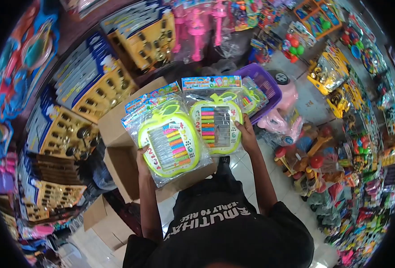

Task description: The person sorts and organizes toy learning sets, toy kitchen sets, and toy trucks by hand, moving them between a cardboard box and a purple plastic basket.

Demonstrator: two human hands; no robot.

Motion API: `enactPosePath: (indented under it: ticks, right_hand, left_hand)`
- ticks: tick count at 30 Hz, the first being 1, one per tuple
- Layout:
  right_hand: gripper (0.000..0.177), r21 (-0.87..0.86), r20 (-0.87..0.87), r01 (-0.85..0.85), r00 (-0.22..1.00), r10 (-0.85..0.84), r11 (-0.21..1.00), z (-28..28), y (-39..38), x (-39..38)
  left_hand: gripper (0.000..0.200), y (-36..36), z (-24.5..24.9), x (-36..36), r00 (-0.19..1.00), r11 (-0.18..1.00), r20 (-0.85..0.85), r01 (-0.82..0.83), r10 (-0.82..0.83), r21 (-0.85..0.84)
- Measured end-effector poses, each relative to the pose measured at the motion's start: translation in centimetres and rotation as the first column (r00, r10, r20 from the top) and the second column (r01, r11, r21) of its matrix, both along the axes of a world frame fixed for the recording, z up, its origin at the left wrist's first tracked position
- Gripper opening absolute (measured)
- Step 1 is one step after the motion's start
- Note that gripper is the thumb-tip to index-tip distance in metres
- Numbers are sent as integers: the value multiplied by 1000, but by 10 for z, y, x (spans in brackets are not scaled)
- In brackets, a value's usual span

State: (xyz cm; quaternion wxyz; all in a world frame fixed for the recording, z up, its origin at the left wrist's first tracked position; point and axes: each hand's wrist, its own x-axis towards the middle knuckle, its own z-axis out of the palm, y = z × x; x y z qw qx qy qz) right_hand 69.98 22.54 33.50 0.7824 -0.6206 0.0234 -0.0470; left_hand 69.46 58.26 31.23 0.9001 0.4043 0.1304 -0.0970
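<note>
My left hand (143, 155) grips the left edge of a bagged toy abacus (170, 145) with a green apple-shaped frame and coloured beads. A second header card shows behind its top, so more than one pack may be in that hand. My right hand (247, 133) is closed on the right edge of a similar bagged abacus (215, 125), its thumb on the front. The two packs overlap slightly in the middle. Both are above an open cardboard box (119, 163). Another green abacus pack (252, 99) lies in the purple basket (275, 91) just beyond.
Carded sets with gold-coloured backing (103, 96) line the left side. A pink toy vehicle (280, 118) in plastic stands right of the basket. Bagged toys (318, 156) crowd the right, and pink toys (196, 27) hang ahead. A second carton (105, 219) sits at lower left.
</note>
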Motion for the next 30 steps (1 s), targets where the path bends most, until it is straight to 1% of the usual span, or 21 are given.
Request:
enactPosePath:
  ticks: [1,3,4,6,7,9,10,11,13,14,16,17,19,21,22,23,25,26,28,29,30]
  right_hand:
    - [35,0,1,20,1000,-20,1000,-4,-13,0]
    - [38,47,-41,65,997,-63,997,-18,-42,3]
    - [38,46,-39,75,997,-73,996,-23,-55,5]
    - [41,127,-147,193,974,-174,973,-33,-82,10]
    - [41,129,-157,192,973,-171,973,-43,-97,13]
    - [42,214,-223,206,962,-158,955,-60,-126,27]
    - [32,277,-173,267,959,-226,923,-69,-133,36]
    - [32,281,-178,263,959,-219,923,-76,-142,42]
    - [31,232,-308,327,918,-250,916,-95,-167,57]
    - [32,187,-326,271,924,-201,944,-106,-181,63]
    - [33,204,-373,263,912,-174,943,-129,-195,78]
    - [33,220,-404,268,900,-163,938,-138,-200,88]
    - [32,206,-426,223,897,-118,953,-153,-205,103]
    - [30,198,-533,199,844,-65,960,-164,-203,113]
    - [28,234,-574,257,815,-80,938,-166,-198,118]
    - [28,236,-575,252,815,-74,938,-168,-194,121]
    - [37,250,-701,364,707,-91,897,-169,-190,126]
    - [37,252,-702,359,707,-86,898,-168,-192,128]
    - [42,407,-759,385,646,72,829,-171,-196,129]
    - [42,407,-761,381,645,77,830,-172,-197,127]
    - [45,394,-774,395,629,68,830,-162,-197,124]
  left_hand:
    - [42,-10,-2,8,1000,1000,1,20,-20,0]
    - [41,-35,-4,21,1000,994,22,-6,4,108]
    - [41,-48,-2,27,1000,994,24,3,-5,107]
    - [41,-76,3,36,1000,1000,-28,9,-9,15]
    - [41,-87,-1,38,999,1000,-37,7,-6,19]
    - [41,-107,-12,46,999,998,28,-24,22,62]
    - [41,-118,-16,48,999,997,5,-48,48,65]
    - [41,-130,-19,50,999,996,1,-54,54,71]
    - [40,-159,-18,56,992,991,-38,-122,119,-64]
    - [40,-170,-20,57,990,989,-45,-136,134,-62]
    - [39,-187,-23,57,980,982,-66,-187,187,5]
    - [39,-195,-23,58,977,980,-67,-201,201,7]
    - [39,-211,-23,60,969,971,-72,-238,236,-25]
    - [40,-223,-22,59,955,959,-84,-284,284,12]
    - [40,-227,-22,59,953,956,-77,-291,293,40]
    - [40,-230,-22,59,951,953,-72,-295,299,69]
    - [40,-235,-19,60,948,949,-69,-305,310,77]
    - [41,-237,-18,60,946,947,-68,-311,317,82]
    - [41,-231,-30,59,948,947,-57,-306,312,95]
    - [41,-227,-35,60,953,950,-44,-294,300,106]
    - [41,-227,-35,61,952,949,-43,-298,304,106]
